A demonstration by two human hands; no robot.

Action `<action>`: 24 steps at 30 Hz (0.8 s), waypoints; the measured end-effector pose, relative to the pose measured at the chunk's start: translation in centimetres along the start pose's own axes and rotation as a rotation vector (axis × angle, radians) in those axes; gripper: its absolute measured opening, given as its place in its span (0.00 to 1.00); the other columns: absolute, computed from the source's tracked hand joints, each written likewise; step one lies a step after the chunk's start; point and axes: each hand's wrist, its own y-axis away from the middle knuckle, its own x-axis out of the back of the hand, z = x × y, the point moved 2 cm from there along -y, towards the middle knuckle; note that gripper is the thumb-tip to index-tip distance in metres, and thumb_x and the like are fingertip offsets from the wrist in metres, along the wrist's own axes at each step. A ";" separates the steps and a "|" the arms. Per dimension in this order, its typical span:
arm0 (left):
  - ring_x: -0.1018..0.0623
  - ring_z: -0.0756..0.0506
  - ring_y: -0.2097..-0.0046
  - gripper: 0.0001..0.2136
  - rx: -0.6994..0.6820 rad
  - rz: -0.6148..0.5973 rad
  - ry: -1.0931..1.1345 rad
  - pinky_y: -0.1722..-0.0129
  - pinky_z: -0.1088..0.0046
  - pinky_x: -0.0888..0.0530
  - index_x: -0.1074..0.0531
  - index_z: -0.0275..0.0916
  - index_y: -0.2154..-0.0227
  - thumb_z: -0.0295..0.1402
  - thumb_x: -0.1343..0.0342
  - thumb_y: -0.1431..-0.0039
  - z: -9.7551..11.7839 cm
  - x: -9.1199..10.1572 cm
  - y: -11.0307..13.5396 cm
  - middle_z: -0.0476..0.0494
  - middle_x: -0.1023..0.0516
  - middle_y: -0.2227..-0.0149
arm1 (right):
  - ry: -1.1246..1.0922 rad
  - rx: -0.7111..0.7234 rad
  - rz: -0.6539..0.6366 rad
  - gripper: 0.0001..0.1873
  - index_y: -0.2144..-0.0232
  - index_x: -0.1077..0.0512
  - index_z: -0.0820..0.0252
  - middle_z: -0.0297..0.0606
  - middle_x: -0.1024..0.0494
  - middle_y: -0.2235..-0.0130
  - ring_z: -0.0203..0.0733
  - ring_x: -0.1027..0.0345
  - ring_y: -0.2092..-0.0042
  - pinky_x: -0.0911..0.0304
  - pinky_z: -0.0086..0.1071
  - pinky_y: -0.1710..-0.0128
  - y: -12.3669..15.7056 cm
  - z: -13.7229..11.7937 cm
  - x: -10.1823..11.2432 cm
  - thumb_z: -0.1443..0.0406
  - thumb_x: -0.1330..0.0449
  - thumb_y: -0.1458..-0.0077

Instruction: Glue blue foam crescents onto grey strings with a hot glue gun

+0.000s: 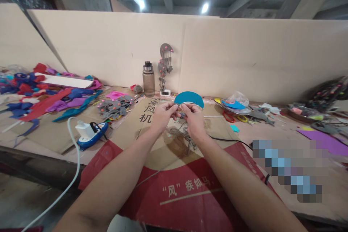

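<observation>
My left hand (164, 116) and my right hand (194, 117) meet over the cardboard, thumbs and fingers closed in a pinch. Between them is a thin grey cord, though its pinched part is tiny and mostly hidden by the fingers. More grey cord (189, 145) lies in a loose tangle below the hands. Just behind my fingertips is a teal felt piece (189, 98) with a curved edge; I cannot tell whether the fingers touch it. Under both forearms lies a flattened cardboard sheet (163, 156), tan and red with printed characters.
Behind stand a bottle (148, 81) and a grey hanging ornament (165, 65). Grey felt pieces (115, 107) and a blue power strip (92, 136) sit left, with colored cloth strips (65, 98) beyond. To the right are red-handled scissors (228, 116), a black cable (231, 140) and purple felt (324, 141).
</observation>
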 end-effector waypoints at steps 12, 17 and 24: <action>0.37 0.59 0.80 0.10 0.437 -0.304 0.458 0.84 0.85 0.41 0.29 0.33 0.74 0.34 0.35 0.50 -0.3 0.3 -0.3 0.47 0.28 0.75 | -0.102 -0.201 -0.327 0.18 0.74 0.31 0.58 0.29 0.31 0.74 0.30 0.44 0.74 0.49 0.28 0.75 -0.8 -0.6 1.3 0.52 0.31 0.60; 0.40 0.60 0.82 0.06 0.557 -0.352 0.465 0.85 0.86 0.42 0.28 0.34 0.73 0.31 0.38 0.47 -0.2 0.5 0.1 0.47 0.29 0.75 | 0.009 -0.199 -0.484 0.20 0.68 0.27 0.56 0.29 0.30 0.74 0.30 0.45 0.75 0.51 0.28 0.76 -1.0 -1.8 2.2 0.51 0.32 0.60; 0.40 0.59 0.82 0.08 0.575 -0.429 0.412 0.85 0.85 0.41 0.27 0.34 0.71 0.33 0.36 0.48 -0.5 0.7 0.4 0.46 0.29 0.74 | 0.056 -0.163 -0.512 0.19 0.68 0.27 0.56 0.30 0.28 0.75 0.31 0.44 0.76 0.47 0.27 0.77 -1.0 -2.5 2.5 0.53 0.32 0.61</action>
